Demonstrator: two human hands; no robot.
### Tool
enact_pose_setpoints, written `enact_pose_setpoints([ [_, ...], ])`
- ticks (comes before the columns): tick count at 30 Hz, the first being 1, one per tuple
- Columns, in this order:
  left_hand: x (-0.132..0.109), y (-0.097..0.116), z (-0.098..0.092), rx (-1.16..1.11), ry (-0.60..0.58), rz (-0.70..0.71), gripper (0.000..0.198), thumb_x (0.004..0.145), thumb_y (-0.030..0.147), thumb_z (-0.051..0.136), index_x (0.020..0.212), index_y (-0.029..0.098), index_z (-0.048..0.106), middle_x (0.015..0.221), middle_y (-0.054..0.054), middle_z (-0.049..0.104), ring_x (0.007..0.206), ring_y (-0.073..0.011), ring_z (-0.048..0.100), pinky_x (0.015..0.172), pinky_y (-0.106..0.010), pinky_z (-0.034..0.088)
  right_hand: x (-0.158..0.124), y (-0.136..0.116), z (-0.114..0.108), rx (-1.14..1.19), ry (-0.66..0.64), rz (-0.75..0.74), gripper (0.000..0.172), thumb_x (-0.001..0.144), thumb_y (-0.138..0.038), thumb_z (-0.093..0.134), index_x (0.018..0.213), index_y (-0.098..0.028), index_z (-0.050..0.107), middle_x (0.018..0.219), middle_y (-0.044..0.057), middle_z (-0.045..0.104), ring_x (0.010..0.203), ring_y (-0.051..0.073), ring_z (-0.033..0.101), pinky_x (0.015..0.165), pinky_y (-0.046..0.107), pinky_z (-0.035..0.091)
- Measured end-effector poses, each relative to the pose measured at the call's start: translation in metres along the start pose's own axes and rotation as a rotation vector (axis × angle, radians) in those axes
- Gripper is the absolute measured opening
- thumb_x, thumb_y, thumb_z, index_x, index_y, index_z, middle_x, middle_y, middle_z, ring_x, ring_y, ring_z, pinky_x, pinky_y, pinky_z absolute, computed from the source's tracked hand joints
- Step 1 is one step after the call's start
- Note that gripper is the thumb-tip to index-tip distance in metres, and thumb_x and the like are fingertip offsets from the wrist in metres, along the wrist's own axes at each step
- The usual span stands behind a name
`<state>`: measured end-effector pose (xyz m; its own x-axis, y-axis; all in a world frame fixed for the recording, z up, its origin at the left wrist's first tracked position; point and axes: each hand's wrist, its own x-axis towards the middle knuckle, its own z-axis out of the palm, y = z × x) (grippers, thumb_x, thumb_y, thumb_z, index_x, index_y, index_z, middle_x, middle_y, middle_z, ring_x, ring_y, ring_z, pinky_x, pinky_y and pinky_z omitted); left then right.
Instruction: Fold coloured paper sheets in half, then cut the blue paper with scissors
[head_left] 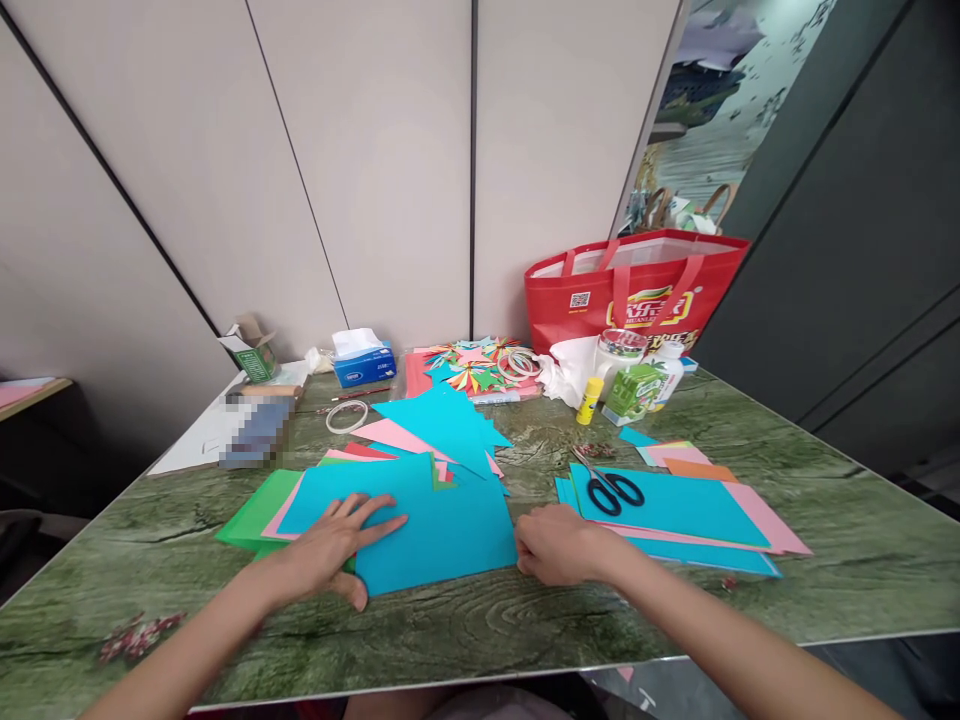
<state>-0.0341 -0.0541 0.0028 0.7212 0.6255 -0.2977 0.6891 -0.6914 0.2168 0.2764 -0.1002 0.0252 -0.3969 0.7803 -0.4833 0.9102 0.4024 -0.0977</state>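
Near the front middle of a green, wood-patterned counter [465, 650], a bright blue sheet of flat paper [442, 530], between both hands. Across its left part, the left hand [349, 540], palm down, with fingers spread apart and thumb out by the lower left corner; not clamped on anything. At the lower right corner, the right hand [551, 543], with fingers curled together and tips hidden; impossible to tell whether pinching the paper or only pressing on it. To the left, partly under more blue paper, a fan of green paper sheets [251, 512] with a pink edge between. Just behind, a pointed blue paper piece [442, 420] over pink and red ones. To the right, apart from the right hand, a pair of scissors with black handles [615, 490], on a stack of blue and pink paper rectangles [682, 510]. Farther back, from left to right: a green cardboard carton [256, 360], a blue tissue box [365, 365], a narrow white tape ring [346, 417] in front of it, a heap of multicoloured paper stars [472, 375], a yellow glue stick [589, 400] and a green drink box [636, 392]. Behind these last two, a large red shopping bag [637, 285] against pale wall panels [375, 150].
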Motion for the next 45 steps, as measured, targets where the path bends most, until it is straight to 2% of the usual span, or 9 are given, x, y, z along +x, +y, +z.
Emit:
enact_pose_setpoints([
  [12,0.001,-0.005,0.008,-0.013,0.019,-0.027,0.085,0.061,0.06,0.063,0.134,0.046,0.021,0.147,-0.006,0.021,0.13,-0.0416,0.017,0.096,-0.065,0.017,0.001,0.004,0.017,0.04,0.091,-0.026,0.025,0.074,-0.022,0.044,0.075,-0.015,0.068,0.076,0.012,0.07,0.07,0.026,0.064,0.047,0.027,0.027],
  [19,-0.001,0.018,-0.007,-0.027,-0.041,-0.133,0.096,0.054,0.05,0.074,0.135,0.041,0.024,0.148,-0.007,0.019,0.131,-0.0424,0.012,0.096,-0.066,0.017,-0.003,0.011,0.022,0.297,0.166,-0.004,0.015,0.075,-0.03,0.055,0.081,-0.019,0.062,0.076,0.005,0.068,0.074,0.02,0.061,0.051,0.024,0.027],
  [21,-0.002,0.025,-0.01,-0.005,-0.055,-0.158,0.094,0.056,0.049,0.073,0.136,0.038,0.025,0.147,-0.009,0.019,0.13,-0.0424,0.014,0.096,-0.065,0.018,-0.002,0.01,0.022,0.367,0.18,0.031,0.027,0.069,-0.035,0.064,0.089,-0.019,0.059,0.078,0.004,0.067,0.076,0.02,0.059,0.052,0.024,0.029],
  [25,-0.007,0.027,-0.01,0.024,-0.024,-0.142,0.081,0.067,0.036,0.066,0.137,0.037,0.024,0.146,-0.007,0.023,0.13,-0.0382,0.018,0.099,-0.06,0.023,0.001,0.007,0.024,0.402,0.218,0.067,0.043,0.066,-0.033,0.069,0.103,-0.018,0.053,0.075,0.002,0.067,0.073,0.02,0.059,0.053,0.024,0.028],
  [30,-0.017,0.03,-0.019,0.017,0.069,-0.107,0.06,0.079,0.023,0.048,0.134,0.038,0.03,0.142,-0.001,0.034,0.121,-0.0291,0.042,0.094,-0.044,0.04,0.006,0.007,0.028,0.477,0.303,-0.005,0.024,0.071,-0.03,0.065,0.091,-0.019,0.058,0.074,0.001,0.066,0.069,0.016,0.058,0.053,0.023,0.03],
  [34,-0.021,0.03,-0.031,0.105,0.154,-0.12,0.045,0.088,0.026,0.033,0.131,0.037,0.038,0.14,0.0,0.037,0.12,-0.0287,0.043,0.091,-0.043,0.042,0.01,0.009,0.023,0.631,0.312,-0.073,0.014,0.072,-0.029,0.063,0.078,-0.018,0.06,0.067,0.0,0.064,0.061,0.013,0.057,0.052,0.02,0.033],
  [38,-0.03,0.002,-0.031,0.106,0.255,-0.111,0.044,0.089,0.026,0.029,0.13,0.037,0.04,0.139,0.002,0.037,0.119,-0.0253,0.045,0.092,-0.037,0.043,0.013,0.011,0.009,0.751,0.274,-0.132,0.016,0.078,-0.032,0.055,0.075,-0.017,0.06,0.06,-0.001,0.062,0.056,0.012,0.057,0.049,0.019,0.035],
  [40,-0.039,-0.024,-0.026,0.114,0.331,-0.144,0.042,0.088,0.028,0.031,0.127,0.037,0.045,0.138,0.003,0.039,0.12,-0.0258,0.044,0.095,-0.039,0.04,0.017,0.013,0.0,0.698,0.37,-0.121,0.016,0.079,-0.03,0.053,0.073,-0.017,0.06,0.062,0.0,0.063,0.057,0.012,0.056,0.05,0.019,0.034],
  [45,-0.058,-0.079,-0.007,0.224,0.238,-0.318,0.046,0.08,0.018,0.037,0.122,0.028,0.054,0.132,-0.004,0.047,0.121,-0.0285,0.042,0.098,-0.047,0.035,0.044,0.018,-0.011,0.486,0.608,-0.059,0.008,0.076,-0.016,0.054,0.077,-0.018,0.062,0.077,0.002,0.064,0.069,0.014,0.058,0.061,0.022,0.039],
])
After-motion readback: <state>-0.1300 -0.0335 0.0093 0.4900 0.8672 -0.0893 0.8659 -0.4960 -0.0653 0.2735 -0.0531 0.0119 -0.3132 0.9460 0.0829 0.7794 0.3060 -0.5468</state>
